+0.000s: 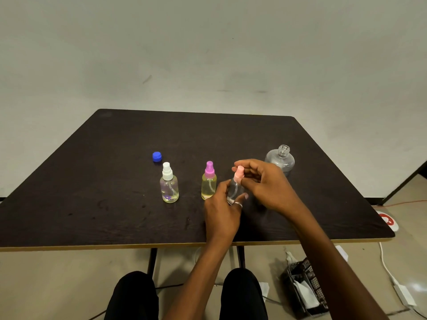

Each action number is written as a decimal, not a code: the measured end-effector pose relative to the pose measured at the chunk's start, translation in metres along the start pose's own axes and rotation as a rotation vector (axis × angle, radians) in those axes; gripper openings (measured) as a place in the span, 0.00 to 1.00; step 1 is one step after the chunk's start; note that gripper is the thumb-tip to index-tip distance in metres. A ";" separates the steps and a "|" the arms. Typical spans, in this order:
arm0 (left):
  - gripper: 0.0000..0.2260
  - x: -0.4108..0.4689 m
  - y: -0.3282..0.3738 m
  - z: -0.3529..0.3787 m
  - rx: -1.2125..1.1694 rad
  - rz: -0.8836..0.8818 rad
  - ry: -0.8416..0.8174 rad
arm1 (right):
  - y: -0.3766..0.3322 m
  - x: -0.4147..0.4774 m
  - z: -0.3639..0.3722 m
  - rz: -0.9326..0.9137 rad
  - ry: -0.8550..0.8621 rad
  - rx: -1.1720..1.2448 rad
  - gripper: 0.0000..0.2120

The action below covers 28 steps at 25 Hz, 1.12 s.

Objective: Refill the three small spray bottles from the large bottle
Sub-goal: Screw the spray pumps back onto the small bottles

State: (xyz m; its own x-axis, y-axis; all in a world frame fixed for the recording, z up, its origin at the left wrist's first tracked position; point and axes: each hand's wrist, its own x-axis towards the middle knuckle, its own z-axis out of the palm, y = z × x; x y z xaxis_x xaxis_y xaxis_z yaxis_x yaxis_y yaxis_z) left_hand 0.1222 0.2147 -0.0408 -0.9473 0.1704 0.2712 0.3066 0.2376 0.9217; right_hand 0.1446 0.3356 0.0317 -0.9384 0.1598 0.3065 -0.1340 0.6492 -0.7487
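Left hand (223,211): centre of frame, fingers curled round the body of the small clear spray bottle with pale pink pump top (233,189).
Right hand (265,183): just right of centre, fingertips pinching the pink top.
Hidden: this bottle's base and fill level, behind the left fingers.
Large clear round bottle (281,157): right of centre, uncapped, lower part covered by the right hand.
White-topped clear spray bottle (169,184), purple-topped yellowish spray bottle (209,181): upright, left of the hands.
Blue screw cap (157,156): upper left of the white-topped bottle.

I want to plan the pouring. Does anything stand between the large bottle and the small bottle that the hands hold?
No loose thing stands between them; only the right hand lies in front of the large bottle. But the pink spray top sits on the held bottle, so its neck is covered.
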 end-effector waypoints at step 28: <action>0.15 0.000 -0.002 0.000 0.069 -0.004 0.000 | 0.009 -0.005 0.019 0.054 0.158 0.048 0.14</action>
State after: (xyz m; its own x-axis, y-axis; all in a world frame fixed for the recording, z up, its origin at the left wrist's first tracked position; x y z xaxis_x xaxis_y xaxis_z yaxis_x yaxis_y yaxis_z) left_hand 0.1210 0.2140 -0.0430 -0.9486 0.1693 0.2673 0.3083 0.3041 0.9014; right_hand 0.1416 0.3265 0.0123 -0.8834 0.3108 0.3508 -0.1034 0.6007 -0.7927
